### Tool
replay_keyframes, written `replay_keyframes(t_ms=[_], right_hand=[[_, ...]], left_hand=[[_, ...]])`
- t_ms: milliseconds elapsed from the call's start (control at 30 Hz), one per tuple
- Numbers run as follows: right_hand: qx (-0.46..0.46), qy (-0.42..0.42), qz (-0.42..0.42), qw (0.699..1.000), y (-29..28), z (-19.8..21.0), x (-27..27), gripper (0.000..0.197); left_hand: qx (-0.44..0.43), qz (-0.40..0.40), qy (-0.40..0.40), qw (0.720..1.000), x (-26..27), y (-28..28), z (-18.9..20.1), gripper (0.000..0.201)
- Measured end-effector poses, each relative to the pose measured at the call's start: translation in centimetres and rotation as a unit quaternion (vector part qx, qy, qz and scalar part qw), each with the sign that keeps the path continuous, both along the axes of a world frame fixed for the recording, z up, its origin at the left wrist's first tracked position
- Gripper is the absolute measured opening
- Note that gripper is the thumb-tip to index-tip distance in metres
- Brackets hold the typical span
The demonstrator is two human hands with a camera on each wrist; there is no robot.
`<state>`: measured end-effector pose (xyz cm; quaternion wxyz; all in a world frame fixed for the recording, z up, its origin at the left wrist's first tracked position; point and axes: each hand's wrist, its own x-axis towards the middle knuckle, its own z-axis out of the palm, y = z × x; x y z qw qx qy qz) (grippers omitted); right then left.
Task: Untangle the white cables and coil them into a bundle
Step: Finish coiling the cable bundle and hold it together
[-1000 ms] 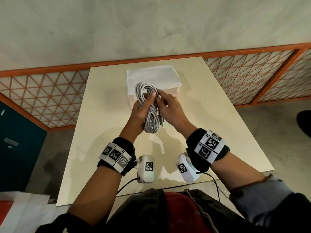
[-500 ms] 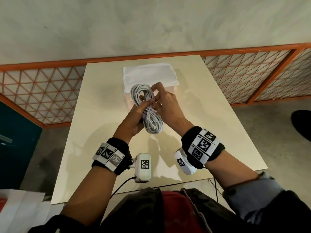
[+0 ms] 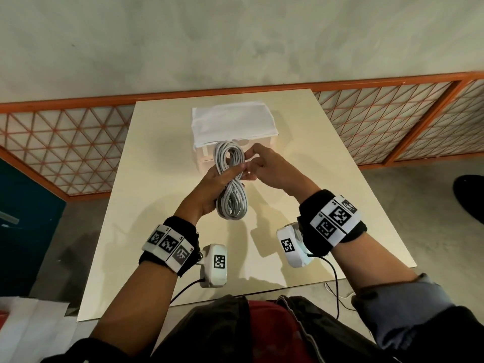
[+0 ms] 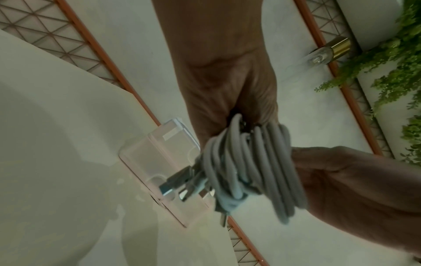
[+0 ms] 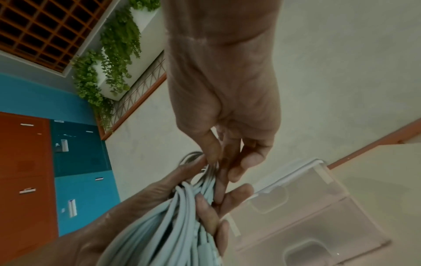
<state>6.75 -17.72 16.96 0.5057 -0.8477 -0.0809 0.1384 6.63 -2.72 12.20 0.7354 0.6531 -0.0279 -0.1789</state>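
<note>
The white cables form a coiled bundle (image 3: 231, 205), pinched into a figure-eight and held above the cream table (image 3: 157, 205). My left hand (image 3: 222, 179) grips the bundle around its waist; in the left wrist view the coils (image 4: 257, 162) wrap under my palm and metal plugs (image 4: 182, 189) stick out at the side. My right hand (image 3: 251, 163) is at the right of the waist, and its thumb and fingertips (image 5: 227, 162) pinch strands at the top of the bundle (image 5: 177, 225). The cable ends are partly hidden by my fingers.
A clear plastic box (image 3: 201, 155) stands on the table just behind the bundle, with a folded white cloth (image 3: 230, 121) on top of it. An orange lattice railing (image 3: 65, 148) runs behind the table, and a blue cabinet (image 3: 26, 218) stands at the left.
My right hand has come off the top loop and dropped to the right side of the bundle's waist. My left hand has kept its grip, and the bundle now shows a tighter figure-eight.
</note>
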Motion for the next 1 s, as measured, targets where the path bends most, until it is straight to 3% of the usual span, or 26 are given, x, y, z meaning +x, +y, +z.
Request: replay_keyframes(t_ms=[67, 200, 300, 367, 400, 433, 500, 567, 667, 733, 867, 1000], right_hand=[[0.007, -0.014, -0.007, 1.0, 0.0, -0.3, 0.1, 0.015], [0.003, -0.029, -0.024, 0.999, -0.5, -1.6, 0.5, 0.035], [0.072, 0.061, -0.043, 0.995, -0.7, -2.2, -0.1, 0.068], [0.11, 0.115, -0.02, 0.987, -0.6, -2.6, -0.5, 0.096], [0.115, 0.132, 0.006, 0.985, -0.4, -2.8, -0.6, 0.099], [0.118, 0.144, 0.036, 0.982, -0.3, -3.1, -0.6, 0.088], [0.123, 0.156, 0.094, 0.976, -0.2, -2.9, -0.7, 0.046], [0.122, 0.166, 0.113, 0.972, -0.2, -2.4, -0.9, 0.028], [0.086, 0.177, 0.125, 0.972, -0.2, -2.5, -0.8, 0.04], [0.066, 0.173, 0.125, 0.975, -0.1, -2.8, -0.7, 0.046], [0.079, 0.141, 0.102, 0.982, 0.2, -2.6, -0.6, 0.022], [0.121, 0.126, 0.083, 0.981, 1.0, -3.0, -1.2, 0.027]], left_hand=[[-0.013, 0.006, -0.005, 1.0, 0.0, -0.2, 0.0, 0.024], [-0.038, 0.06, 0.01, 0.997, 0.1, -0.5, -0.7, 0.026], [-0.083, 0.08, 0.006, 0.993, 0.0, -0.8, -0.6, 0.015], [-0.115, 0.074, 0.017, 0.99, -0.1, -1.1, 0.0, 0.012], [-0.121, 0.067, 0.019, 0.99, -0.1, -1.2, 0.3, 0.016], [-0.121, 0.055, 0.021, 0.991, 0.0, -1.4, 0.5, 0.02], [-0.121, 0.031, 0.021, 0.992, 0.0, -1.6, 1.0, 0.025], [-0.134, 0.009, 0.025, 0.991, 0.0, -1.7, 1.1, 0.02], [-0.149, -0.027, 0.053, 0.987, 0.3, -1.2, 1.2, 0.003], [-0.118, -0.043, 0.063, 0.99, 0.6, -0.8, 1.2, 0.01], [-0.084, -0.033, 0.042, 0.995, 0.7, -0.4, 1.2, 0.015], [-0.06, -0.053, 0.015, 0.997, 0.6, -0.4, 1.7, 0.011]])
